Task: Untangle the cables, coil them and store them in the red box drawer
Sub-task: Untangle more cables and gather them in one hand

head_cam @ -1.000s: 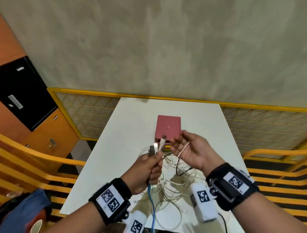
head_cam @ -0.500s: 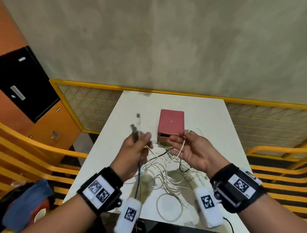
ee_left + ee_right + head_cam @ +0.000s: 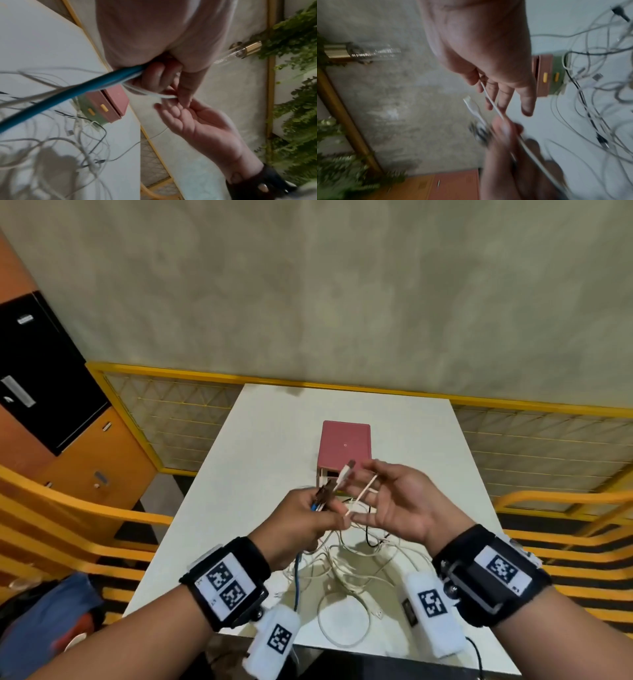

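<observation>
My left hand [image 3: 308, 518] grips a bundle of cable ends above the white table [image 3: 267, 440]: a blue cable [image 3: 68, 94], some white ones, and a white USB plug [image 3: 344, 474] that sticks up. My right hand [image 3: 394, 501] faces it, palm toward me and fingers spread. A thin white cable [image 3: 491, 102] is pinched between its thumb and forefinger and runs down to my left thumb. The other cables lie in a tangle [image 3: 346, 573] on the table under both hands. The red box [image 3: 344, 446] stands just behind, with yellow drawer handles [image 3: 103, 107].
A yellow railing [image 3: 342, 386] runs round the table's far side and both flanks. Orange and black cabinets [image 3: 85, 460] stand at the left. A blue bag [image 3: 44, 621] lies low at the left. The table's near edge is close under my wrists.
Half a second ago my left hand had pulled its cable ends out to the left. It has come back right, so the plugs now sit by my right fingers. My right hand stayed put.
</observation>
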The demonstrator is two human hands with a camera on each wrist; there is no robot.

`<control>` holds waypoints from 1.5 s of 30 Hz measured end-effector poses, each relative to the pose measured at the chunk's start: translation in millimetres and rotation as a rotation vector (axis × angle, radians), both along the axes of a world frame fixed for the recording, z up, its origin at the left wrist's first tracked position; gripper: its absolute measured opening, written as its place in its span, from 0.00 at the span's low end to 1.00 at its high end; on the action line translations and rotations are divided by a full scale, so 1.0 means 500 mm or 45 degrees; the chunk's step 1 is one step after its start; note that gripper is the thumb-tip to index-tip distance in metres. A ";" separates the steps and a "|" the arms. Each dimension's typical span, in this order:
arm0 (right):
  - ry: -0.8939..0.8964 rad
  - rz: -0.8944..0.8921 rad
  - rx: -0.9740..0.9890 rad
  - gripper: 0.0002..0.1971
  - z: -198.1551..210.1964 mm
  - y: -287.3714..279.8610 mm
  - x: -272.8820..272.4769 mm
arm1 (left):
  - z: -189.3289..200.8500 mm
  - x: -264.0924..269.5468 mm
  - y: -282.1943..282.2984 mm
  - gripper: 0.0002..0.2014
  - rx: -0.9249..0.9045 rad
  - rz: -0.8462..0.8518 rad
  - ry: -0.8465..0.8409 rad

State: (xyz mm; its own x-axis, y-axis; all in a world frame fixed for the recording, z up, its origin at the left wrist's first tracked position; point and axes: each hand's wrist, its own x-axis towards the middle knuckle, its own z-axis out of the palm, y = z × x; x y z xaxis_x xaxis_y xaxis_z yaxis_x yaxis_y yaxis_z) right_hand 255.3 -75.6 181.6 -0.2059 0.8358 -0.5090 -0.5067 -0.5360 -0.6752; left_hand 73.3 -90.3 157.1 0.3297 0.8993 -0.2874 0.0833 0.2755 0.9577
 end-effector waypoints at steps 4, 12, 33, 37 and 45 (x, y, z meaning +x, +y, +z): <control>0.025 -0.158 -0.065 0.15 0.007 0.021 0.059 | -0.022 -0.075 -0.023 0.08 -0.123 -0.231 0.156; 0.066 -0.291 -0.080 0.14 -0.019 0.036 0.070 | -0.042 -0.145 -0.073 0.07 -0.156 -0.696 0.495; 0.028 -0.110 -0.147 0.13 -0.066 -0.037 0.011 | -0.022 0.050 -0.064 0.05 -0.105 -0.300 0.161; -0.056 -0.162 -0.144 0.13 -0.061 -0.024 0.051 | -0.048 -0.005 -0.110 0.08 -0.212 -0.585 0.331; 0.027 -0.126 -0.059 0.10 -0.052 -0.024 0.026 | -0.024 -0.033 -0.079 0.10 -0.130 -0.256 0.200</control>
